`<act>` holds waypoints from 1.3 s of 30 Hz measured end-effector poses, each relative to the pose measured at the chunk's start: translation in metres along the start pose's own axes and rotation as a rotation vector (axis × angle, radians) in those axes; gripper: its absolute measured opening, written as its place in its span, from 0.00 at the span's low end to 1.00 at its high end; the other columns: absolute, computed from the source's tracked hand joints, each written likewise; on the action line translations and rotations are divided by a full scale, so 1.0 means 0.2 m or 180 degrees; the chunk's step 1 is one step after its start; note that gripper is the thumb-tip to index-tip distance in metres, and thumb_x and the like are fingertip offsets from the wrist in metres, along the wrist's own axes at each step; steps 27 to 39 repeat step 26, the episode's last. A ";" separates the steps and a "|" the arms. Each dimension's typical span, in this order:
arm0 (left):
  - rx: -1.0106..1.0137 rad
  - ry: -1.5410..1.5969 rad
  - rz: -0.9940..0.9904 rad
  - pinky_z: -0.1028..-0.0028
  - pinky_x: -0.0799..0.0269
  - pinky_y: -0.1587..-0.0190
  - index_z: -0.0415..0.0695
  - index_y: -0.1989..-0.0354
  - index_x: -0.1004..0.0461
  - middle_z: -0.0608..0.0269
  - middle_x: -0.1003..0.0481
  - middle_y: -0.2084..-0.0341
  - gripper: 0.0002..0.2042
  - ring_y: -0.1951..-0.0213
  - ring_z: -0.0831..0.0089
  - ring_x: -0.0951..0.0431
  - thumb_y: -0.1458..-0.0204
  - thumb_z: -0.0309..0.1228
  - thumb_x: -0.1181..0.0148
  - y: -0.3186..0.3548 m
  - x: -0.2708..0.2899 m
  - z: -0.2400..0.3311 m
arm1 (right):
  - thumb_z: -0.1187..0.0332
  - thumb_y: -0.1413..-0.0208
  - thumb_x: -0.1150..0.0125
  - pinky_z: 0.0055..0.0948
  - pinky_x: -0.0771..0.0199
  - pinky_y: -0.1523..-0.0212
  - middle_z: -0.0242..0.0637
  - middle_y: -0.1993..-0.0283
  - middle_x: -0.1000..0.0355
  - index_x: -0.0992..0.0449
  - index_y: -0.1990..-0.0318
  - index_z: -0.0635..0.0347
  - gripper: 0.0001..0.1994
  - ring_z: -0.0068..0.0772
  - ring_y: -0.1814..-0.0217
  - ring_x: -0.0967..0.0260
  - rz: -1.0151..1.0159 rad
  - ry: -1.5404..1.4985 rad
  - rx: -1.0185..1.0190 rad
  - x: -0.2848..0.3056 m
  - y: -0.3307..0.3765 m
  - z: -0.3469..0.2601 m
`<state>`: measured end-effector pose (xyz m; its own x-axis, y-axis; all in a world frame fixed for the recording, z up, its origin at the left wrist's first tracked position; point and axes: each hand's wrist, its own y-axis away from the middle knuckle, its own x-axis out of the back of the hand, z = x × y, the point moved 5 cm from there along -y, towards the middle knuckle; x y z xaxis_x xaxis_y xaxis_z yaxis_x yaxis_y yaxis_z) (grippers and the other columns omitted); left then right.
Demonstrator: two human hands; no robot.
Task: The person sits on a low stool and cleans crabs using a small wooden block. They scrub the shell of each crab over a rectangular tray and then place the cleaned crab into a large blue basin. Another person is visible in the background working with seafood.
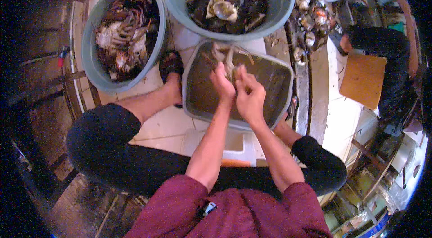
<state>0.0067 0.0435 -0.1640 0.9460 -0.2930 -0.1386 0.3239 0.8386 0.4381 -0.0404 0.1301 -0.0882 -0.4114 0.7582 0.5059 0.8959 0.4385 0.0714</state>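
Both my hands work over a grey rectangular basin [185,83] of murky brownish water between my feet. My left hand [223,86] is closed on a pale crab [229,58], whose thin legs stick out beyond my fingers. Against its near side press the curled fingers of my right hand [249,98]; what lies under those fingers is hidden. Beyond the basin stands a large blue-grey round tub [229,37] of dark crabs, with a few pale undersides turned up. Another blue-grey tub [91,74], at the left, holds pale crab pieces and legs.
A white container [233,141] with an orange edge sits just in front of me. More crabs or shells [310,22] are heaped at the far right. Another person's dark-clothed leg [378,40] and a wooden board [363,80] are at the right. Pale tiles [157,125] cover the floor.
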 end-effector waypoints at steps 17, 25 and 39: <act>-0.0514 0.0126 -0.0620 0.69 0.32 0.56 0.35 0.53 0.30 0.57 0.25 0.63 0.15 0.62 0.70 0.28 0.44 0.33 0.49 0.00 -0.05 0.04 | 0.72 0.46 0.42 0.31 0.27 0.56 0.54 0.60 0.23 0.25 0.51 0.69 0.15 0.34 0.59 0.23 0.0286 -0.0303 -0.0681 0.00 -0.07 0.12; -0.0119 0.0205 -0.0446 0.68 0.32 0.56 0.35 0.57 0.28 0.56 0.25 0.63 0.15 0.61 0.68 0.27 0.44 0.36 0.49 -0.04 0.01 0.02 | 0.74 0.47 0.41 0.30 0.28 0.52 0.55 0.57 0.24 0.25 0.51 0.69 0.15 0.34 0.54 0.24 -0.0112 -0.0343 -0.0986 -0.04 0.00 0.06; -0.0147 0.0242 -0.0485 0.68 0.32 0.56 0.35 0.57 0.28 0.56 0.25 0.63 0.15 0.61 0.68 0.27 0.44 0.36 0.49 -0.05 -0.03 0.03 | 0.72 0.47 0.40 0.29 0.30 0.48 0.54 0.56 0.24 0.25 0.50 0.70 0.17 0.34 0.50 0.26 0.0254 -0.0582 -0.0900 -0.02 -0.11 0.13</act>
